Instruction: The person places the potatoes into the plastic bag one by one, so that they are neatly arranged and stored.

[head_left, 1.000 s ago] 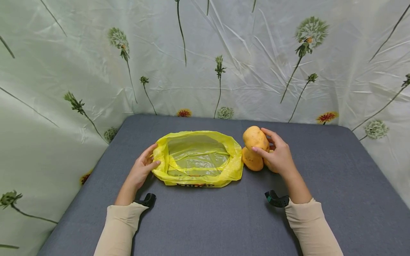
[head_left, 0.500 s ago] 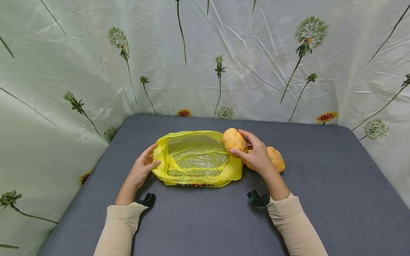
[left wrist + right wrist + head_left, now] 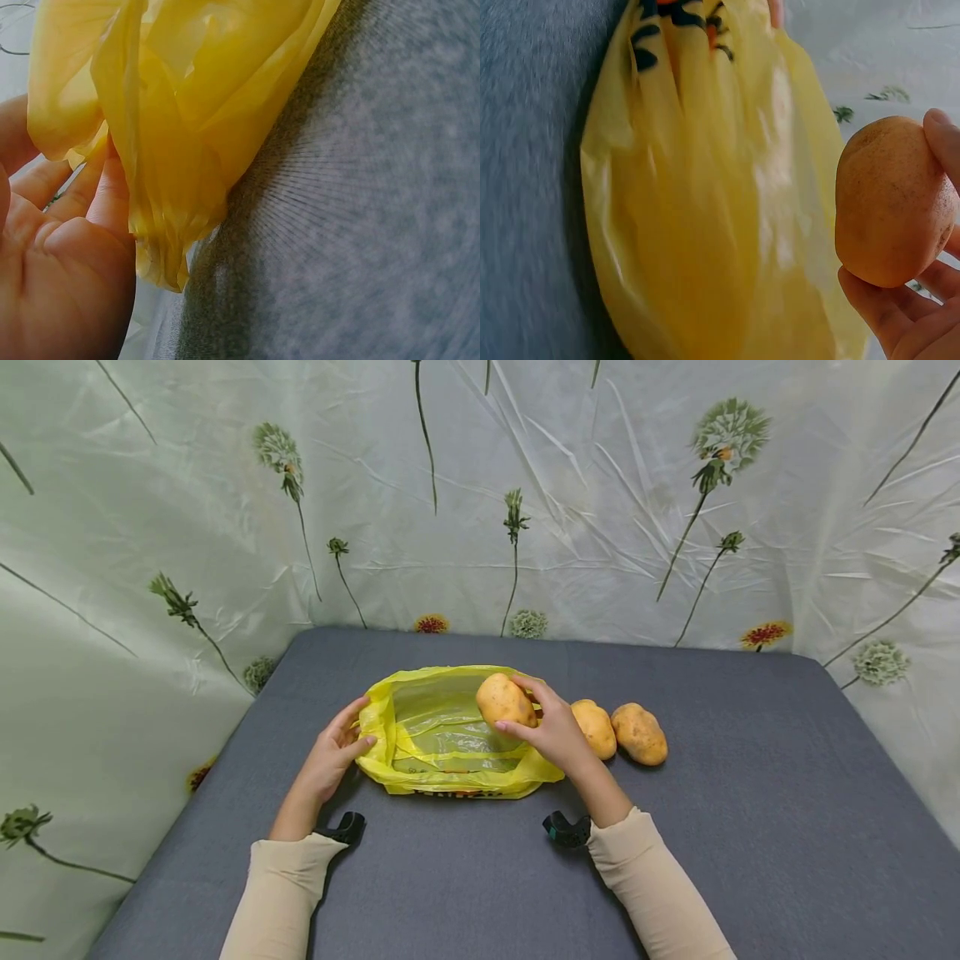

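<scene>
A yellow plastic bag (image 3: 465, 783) lies on the table with its wide mouth facing up. At its left rim my left hand (image 3: 327, 760) pinches the plastic between thumb and fingers; the left wrist view shows the fingers (image 3: 79, 191) partly hidden behind the bag's folds. Over the right part of the mouth, my right hand (image 3: 558, 731) holds a potato (image 3: 506, 700) between thumb and fingers. The right wrist view shows that potato (image 3: 892, 202) above the bag's side. Two more potatoes, one nearer the bag (image 3: 595, 728) and one farther right (image 3: 640, 734), lie on the table.
A dark grey cloth covers the table (image 3: 480, 885). Behind it and along the sides hangs a pale plastic curtain (image 3: 600, 510) printed with flowers. Black wrist devices stick out by the left sleeve (image 3: 288, 881) and the right sleeve (image 3: 645, 877).
My right hand has carried the potato leftward, from above the other potatoes to over the bag's mouth. The two potatoes on the table have come into full view. My left hand stays put.
</scene>
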The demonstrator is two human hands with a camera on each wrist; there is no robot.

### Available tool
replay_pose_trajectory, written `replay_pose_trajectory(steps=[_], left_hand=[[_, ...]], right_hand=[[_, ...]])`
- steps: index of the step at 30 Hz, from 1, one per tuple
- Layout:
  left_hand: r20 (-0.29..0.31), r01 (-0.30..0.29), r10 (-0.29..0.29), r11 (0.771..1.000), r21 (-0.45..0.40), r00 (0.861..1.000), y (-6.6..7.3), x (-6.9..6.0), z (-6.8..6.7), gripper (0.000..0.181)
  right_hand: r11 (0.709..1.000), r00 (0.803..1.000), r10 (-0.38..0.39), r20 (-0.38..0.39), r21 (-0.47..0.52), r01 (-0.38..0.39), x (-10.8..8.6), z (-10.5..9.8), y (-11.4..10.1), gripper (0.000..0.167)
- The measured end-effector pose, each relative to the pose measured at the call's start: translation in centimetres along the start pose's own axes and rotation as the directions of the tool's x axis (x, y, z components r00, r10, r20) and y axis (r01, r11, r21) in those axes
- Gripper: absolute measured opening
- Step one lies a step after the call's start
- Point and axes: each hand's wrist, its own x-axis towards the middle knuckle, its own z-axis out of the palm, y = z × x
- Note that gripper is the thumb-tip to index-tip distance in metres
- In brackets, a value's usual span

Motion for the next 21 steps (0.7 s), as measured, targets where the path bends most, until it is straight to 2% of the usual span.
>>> replay_pose_trajectory(steps=[4,14,21], left_hand=[[0.001,0.008,-0.008,1.0,0.003,1.0,0.0,0.0,0.0,0.064],[0.005,-0.001,0.001,1.0,0.016,1.0,0.2,-0.1,0.1,0.065],[0.005,-0.002,0.002,1.0,0.024,1.0,0.1,0.0,0.0,0.065]], right_hand=[[0.999,0.999,0.037,0.025,0.03,-0.038,0.6,1.3,0.0,0.069],[1.0,0.998,-0.009,0.057,0.014,0.008,1.6,4.3,-0.1,0.068],[1.0,0.992,0.02,0.126,-0.017,-0.018,2.0,6.6,-0.3,0.068]])
